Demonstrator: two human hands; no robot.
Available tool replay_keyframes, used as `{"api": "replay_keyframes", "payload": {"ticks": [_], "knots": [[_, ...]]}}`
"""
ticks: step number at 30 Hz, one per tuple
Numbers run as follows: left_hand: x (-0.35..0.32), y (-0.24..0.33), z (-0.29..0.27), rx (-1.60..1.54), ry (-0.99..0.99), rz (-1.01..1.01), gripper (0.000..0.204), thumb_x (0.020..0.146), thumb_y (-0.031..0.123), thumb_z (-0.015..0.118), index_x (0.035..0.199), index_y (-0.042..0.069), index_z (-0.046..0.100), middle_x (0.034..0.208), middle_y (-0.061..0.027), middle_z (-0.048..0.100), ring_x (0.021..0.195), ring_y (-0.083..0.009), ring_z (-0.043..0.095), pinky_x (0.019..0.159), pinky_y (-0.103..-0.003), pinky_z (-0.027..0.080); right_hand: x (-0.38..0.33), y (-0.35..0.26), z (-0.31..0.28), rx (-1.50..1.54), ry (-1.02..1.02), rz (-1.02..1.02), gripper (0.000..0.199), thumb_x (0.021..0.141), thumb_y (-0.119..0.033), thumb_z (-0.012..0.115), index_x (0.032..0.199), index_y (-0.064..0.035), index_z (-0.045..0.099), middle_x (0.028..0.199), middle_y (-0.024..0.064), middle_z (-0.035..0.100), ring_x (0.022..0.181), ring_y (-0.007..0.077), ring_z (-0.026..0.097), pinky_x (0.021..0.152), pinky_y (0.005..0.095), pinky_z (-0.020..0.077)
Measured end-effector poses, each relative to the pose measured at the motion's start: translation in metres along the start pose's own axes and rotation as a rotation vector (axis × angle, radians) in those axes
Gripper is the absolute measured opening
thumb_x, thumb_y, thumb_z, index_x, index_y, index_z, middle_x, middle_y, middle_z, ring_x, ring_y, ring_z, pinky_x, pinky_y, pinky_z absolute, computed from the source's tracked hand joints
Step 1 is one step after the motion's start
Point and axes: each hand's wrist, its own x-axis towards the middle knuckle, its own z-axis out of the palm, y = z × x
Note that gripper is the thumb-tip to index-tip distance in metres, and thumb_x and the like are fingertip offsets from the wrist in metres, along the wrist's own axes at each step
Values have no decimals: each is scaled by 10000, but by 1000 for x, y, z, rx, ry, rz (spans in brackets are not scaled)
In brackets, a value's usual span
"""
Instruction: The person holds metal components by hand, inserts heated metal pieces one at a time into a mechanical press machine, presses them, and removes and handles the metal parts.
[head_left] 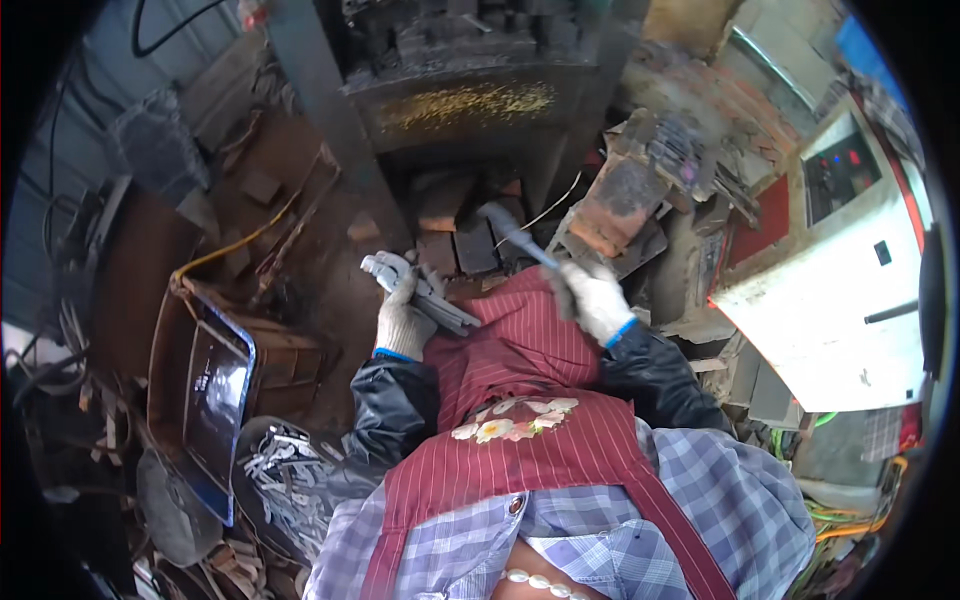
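Two grips in off-white knit gloves were both closed on something. The left grip (403,322) clasped a narrow bundle of flat, silver-grey metal pieces (440,306) above the wearer's lap; its long axis slanted, one end toward the upper left, ahead of the wearer, the other toward the lower right, over the cloth. How many pieces it held could not be told. The right grip (598,305) was clenched around the handle of a grey, hammer-like tool (522,238). That tool's long axis also ran from upper left to lower right, its head pointing forward and leftward, well apart from the bundle.

Blue cuffs edged both gloves, below them shiny black sleeves (393,398). Beneath the grips spread a maroon, white-pinstriped apron (525,325) with a flower print, over a blue-violet checked shirt (705,475).

Beyond the tool's head lay dark, reddish-brown bricks (474,246), under a dark metal frame (335,120). At the left stood a brown bin with a blue rim (249,400); just beside it, a dark round container held many loose silver metal pieces (290,478). At the right stood a white metal cabinet (820,300) with a dark panel.
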Motion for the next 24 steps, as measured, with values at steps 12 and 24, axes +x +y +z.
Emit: {"api": "replay_keyframes", "payload": {"ticks": [12,24], "knots": [[3,2,-4,62,28,46,269,909,44,538,1177,57,543,1033,-111,612,953,-256,614,855,-408,531,49,-13,-133,378,774,-289,258,946,-272,543,991,-37,638,809,37,639,628,131,587,533,282,496],[-7,5,3,40,-10,4,322,890,39,528,1209,41,482,1068,-166,577,966,-294,592,862,-422,522,126,-17,-179,529,755,-303,240,930,-261,588,1018,-43,632,903,58,669,737,164,631,593,320,513]]}}
